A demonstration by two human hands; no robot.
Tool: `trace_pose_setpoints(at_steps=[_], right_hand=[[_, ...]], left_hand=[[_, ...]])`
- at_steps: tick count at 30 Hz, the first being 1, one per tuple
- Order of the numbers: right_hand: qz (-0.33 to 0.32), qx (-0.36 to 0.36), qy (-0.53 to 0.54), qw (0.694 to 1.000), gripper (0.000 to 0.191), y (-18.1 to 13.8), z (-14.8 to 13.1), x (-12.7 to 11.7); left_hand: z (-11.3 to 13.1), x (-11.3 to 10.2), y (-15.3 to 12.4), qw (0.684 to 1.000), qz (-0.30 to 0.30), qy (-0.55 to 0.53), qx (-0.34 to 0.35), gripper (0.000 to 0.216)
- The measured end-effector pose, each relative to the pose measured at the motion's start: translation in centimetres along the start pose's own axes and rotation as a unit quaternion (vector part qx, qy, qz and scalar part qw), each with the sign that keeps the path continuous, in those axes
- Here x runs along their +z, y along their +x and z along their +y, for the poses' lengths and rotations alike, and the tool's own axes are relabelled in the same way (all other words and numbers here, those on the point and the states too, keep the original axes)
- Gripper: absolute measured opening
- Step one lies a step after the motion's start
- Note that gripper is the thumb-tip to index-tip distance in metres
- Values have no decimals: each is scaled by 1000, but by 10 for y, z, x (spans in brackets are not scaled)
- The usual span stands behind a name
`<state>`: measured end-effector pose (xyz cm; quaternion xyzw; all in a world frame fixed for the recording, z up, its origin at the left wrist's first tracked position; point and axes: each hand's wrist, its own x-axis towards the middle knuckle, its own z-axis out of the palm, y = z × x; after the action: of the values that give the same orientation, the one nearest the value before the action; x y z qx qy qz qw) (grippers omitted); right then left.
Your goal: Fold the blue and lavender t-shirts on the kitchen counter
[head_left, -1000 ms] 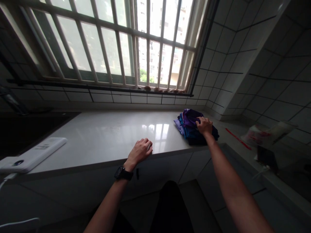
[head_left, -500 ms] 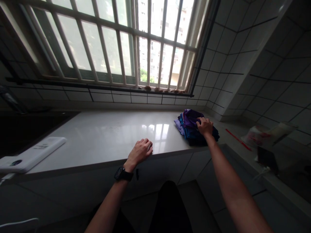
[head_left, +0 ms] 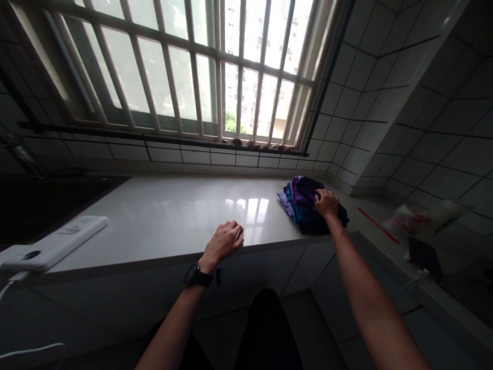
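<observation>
My right hand (head_left: 327, 203) is on top of a pile of folded clothes (head_left: 298, 210) at the right end of the counter. Its fingers are bent into the purple garment (head_left: 306, 187) on top and grip it. Below that, blue, lilac and black fabric shows in layers. Near the counter's front edge, my left hand (head_left: 225, 237) rests with fingers curled in and nothing visible in them. It stays well apart from the clothes. A black watch (head_left: 198, 276) is on the left wrist.
A white power bank (head_left: 65, 241) with a cable lies on the left of the pale counter (head_left: 165, 216), beside a dark sink (head_left: 46, 205). To the right are a red strip (head_left: 379, 225), a plastic bag (head_left: 408, 218) and a dark device (head_left: 423, 254). A barred window (head_left: 219, 56) stands behind.
The view has shifted slightly. Both hands keep nearly the same places, the right on the purple garment and the left by the counter's edge. The pile looks the same.
</observation>
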<state>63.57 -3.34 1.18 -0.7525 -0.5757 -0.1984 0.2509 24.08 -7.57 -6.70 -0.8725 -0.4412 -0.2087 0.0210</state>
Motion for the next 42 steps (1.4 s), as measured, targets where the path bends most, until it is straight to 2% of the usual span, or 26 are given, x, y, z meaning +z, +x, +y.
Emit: trace_pose_setpoints(at_steps=[3, 5, 8, 10, 14, 18, 23, 26, 30, 33, 35, 36, 38, 40, 41, 42], right_hand=[[9, -2, 14, 1000, 42, 1, 3, 0], [-8, -11, 2, 1000, 42, 7, 2, -5], [-67, -23, -40, 997, 38, 31, -7, -23], [-74, -21, -62, 995, 36, 52, -19, -42], [-13, -39, -50, 998, 39, 91, -51, -90], [21, -80, -6, 997, 43, 110, -88, -128], [45, -148, 75, 985, 50, 111, -133, -148], [58, -165, 129, 976, 47, 111, -157, -158], [102, -171, 227, 953, 44, 127, -178, -171], [146, -167, 300, 928, 45, 131, -187, -160], [156, -149, 325, 921, 43, 112, -193, -133], [141, -131, 321, 927, 41, 95, -197, -115], [46, -101, 270, 956, 39, 46, -202, -73], [-130, -120, 194, 965, 38, -10, -206, -31], [-182, -122, 164, 962, 43, -36, -206, -13], [-197, -106, 141, 964, 48, -59, -207, 3]], left_hand=[[0, 0, 0, 1000, 1, -2, -1, 18], [0, -1, 1, 1000, 0, -5, -2, 18], [1, -3, 1, 1000, -9, -8, -7, 18], [1, -4, 1, 1000, -13, -10, -9, 18], [0, -4, 1, 1000, -8, -8, -8, 16], [-1, -1, 1, 1000, -1, -16, -7, 16], [-1, -2, 2, 1000, -14, -19, -15, 19], [0, -4, 2, 999, -25, -18, -22, 21], [0, -6, 1, 999, -29, -23, -26, 21], [1, -6, 1, 999, -30, -22, -28, 21], [1, -6, 1, 999, -32, -14, -28, 22], [1, -6, 2, 999, -33, -10, -28, 22], [0, -6, 2, 999, -36, -15, -30, 22], [0, -5, 2, 998, -37, -40, -39, 24], [-1, -5, 2, 997, -36, -57, -43, 26], [-1, -4, 2, 996, -34, -71, -44, 27]])
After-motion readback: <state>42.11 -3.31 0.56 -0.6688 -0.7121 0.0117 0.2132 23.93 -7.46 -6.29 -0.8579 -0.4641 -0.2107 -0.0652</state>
